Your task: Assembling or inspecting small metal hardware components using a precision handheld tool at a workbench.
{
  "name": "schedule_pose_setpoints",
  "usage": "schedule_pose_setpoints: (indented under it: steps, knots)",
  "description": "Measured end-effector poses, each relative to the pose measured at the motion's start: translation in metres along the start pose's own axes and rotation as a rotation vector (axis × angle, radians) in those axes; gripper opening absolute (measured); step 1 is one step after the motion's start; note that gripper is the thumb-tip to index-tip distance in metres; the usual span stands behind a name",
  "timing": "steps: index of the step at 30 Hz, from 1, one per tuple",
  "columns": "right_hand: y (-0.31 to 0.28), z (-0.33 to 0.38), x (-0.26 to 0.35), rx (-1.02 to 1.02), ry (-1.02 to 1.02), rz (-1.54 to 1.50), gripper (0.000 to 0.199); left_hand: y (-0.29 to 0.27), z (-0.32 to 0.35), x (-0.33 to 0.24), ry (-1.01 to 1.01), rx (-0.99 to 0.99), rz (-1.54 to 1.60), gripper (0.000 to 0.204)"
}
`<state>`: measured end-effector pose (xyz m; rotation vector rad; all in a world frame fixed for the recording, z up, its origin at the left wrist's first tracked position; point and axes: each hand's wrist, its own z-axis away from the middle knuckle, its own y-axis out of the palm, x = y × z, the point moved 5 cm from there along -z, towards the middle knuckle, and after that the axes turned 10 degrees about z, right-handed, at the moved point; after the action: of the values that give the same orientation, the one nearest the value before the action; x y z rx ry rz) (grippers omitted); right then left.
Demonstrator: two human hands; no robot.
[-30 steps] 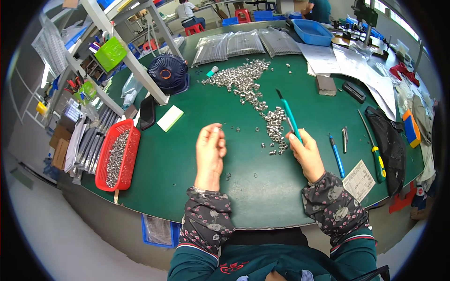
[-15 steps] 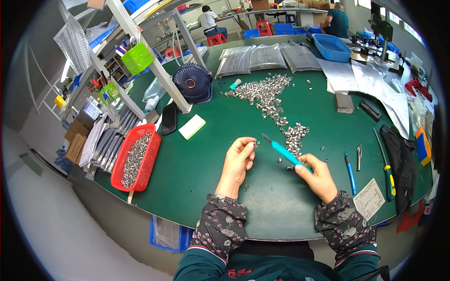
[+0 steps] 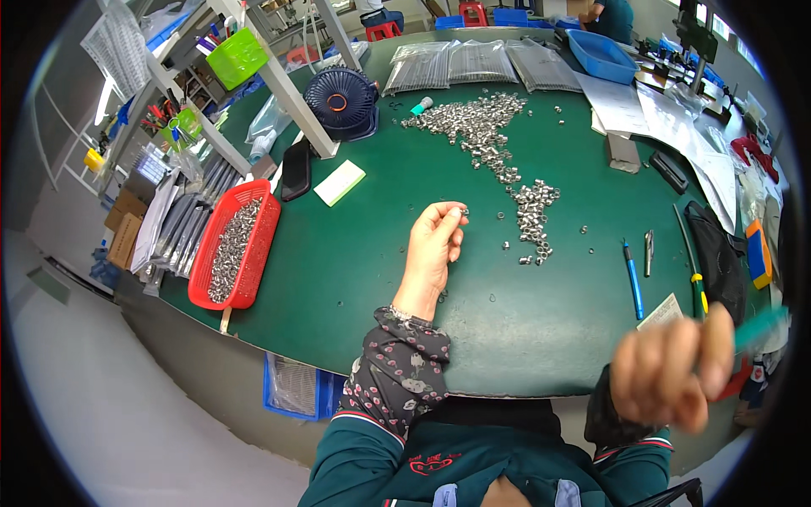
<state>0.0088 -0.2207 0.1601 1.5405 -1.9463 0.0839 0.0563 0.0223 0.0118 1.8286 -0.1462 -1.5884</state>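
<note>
My left hand (image 3: 432,245) is raised over the green table, thumb and forefinger pinching a small silvery metal ring (image 3: 464,212). My right hand (image 3: 672,367) is smeared by motion at the lower right, its fingers curled. A teal-handled tool (image 3: 760,329), also blurred, sticks out from that hand to the right; its tip cannot be made out. Beyond my left hand lies a loose heap of similar metal rings (image 3: 477,127), trailing into a smaller cluster (image 3: 534,215). A red plastic basket (image 3: 269,215) full of small metal pieces stands at the left.
A dark blue fan (image 3: 340,101), a black phone (image 3: 296,169) and a notepad (image 3: 340,182) sit left of the heap. To the right lie a blue pen (image 3: 633,283), a yellow-green-handled screwdriver (image 3: 698,291) and a grey block (image 3: 623,154). Bagged tubes (image 3: 481,63) and a blue tray (image 3: 601,59) are at the back.
My right hand has swung right and toward me with the teal-handled tool, away from my left hand. The left still pinches the ring. The whole view has tilted down somewhat.
</note>
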Motion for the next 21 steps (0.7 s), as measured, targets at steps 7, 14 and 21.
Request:
schedule_pose_setpoints:
  steps: [7,14,21]
  knots:
    - [0.037,-0.005,0.025,0.041,-0.212,-0.132,0.016,-0.006,0.006,0.000,-0.008,0.001,-0.041,0.013]
    - [0.039,-0.012,0.033,0.001,-0.204,-0.074,0.020,-0.003,0.001,0.003,-0.033,-0.022,-0.042,0.012]
    - [0.038,-0.007,0.036,-0.184,-0.239,-0.027,0.024,-0.002,0.004,-0.002,-0.025,-0.026,-0.053,0.013]
